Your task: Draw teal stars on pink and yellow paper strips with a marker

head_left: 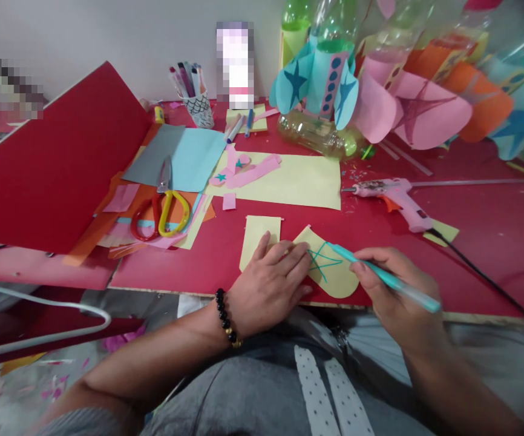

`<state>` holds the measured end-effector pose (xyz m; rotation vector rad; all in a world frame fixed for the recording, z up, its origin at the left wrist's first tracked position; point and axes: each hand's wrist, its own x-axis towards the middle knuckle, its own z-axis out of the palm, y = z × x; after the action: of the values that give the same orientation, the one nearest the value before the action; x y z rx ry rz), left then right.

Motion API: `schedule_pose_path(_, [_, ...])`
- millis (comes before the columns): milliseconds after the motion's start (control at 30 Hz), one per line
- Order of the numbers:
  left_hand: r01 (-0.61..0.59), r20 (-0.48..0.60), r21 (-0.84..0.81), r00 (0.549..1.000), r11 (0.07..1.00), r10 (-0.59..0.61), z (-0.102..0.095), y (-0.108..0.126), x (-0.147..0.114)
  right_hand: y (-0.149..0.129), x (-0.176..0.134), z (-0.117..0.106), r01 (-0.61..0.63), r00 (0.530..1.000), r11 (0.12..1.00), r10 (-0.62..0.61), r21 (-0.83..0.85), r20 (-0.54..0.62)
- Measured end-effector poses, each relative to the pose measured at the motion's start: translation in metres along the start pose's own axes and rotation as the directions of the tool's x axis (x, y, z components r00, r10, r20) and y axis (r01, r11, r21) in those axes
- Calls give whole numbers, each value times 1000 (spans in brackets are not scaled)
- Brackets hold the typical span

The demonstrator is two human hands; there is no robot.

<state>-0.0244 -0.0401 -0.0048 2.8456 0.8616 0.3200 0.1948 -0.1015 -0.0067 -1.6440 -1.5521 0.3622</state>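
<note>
My right hand point(396, 290) grips a turquoise felt-tip pen point(382, 275), its tip at the top point of a green star outline. That star is drawn on a pale yellow paper piece point(341, 283) with a rounded end, lying at the table's front edge. Flat and with fingers stretched out, my left hand point(273, 278) rests across the left edge of this piece. Its fingers also cover part of a second yellow paper piece point(257, 236) to the left. Nothing shows in the left hand.
Scissors point(162, 209) lie on coloured paper at left, beside an upright red board point(62, 163). A pink glue gun point(398, 197) with a black cord lies at right. Decorated plastic bottles point(330, 79), a lying bottle point(316, 134) and a pen cup point(198, 109) stand along the back.
</note>
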Motion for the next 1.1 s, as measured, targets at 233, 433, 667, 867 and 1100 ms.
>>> schedule_pose_path(233, [9,14,10,1000,1000,-9,0,0,0,0,0,0,10,999,999,-9,-34,30])
schedule_pose_path(433, [8,2,19,1000,1000,-8,1,0,0,-1,0,-2,39,999,999,-38,-34,27])
schedule_pose_path(667, [9,1,24,1000,1000,-9,2,1,1,-1,-1,-3,95,995,994,-94,-52,21])
schedule_pose_path(867, [10,8,31,1000,999,-10,1,1,0,-3,-2,-7,135,991,989,-133,-57,34])
schedule_pose_path(1100, [10,10,30,1000,1000,-10,0,1,1,-9,-2,-11,152,987,987,-149,-57,58])
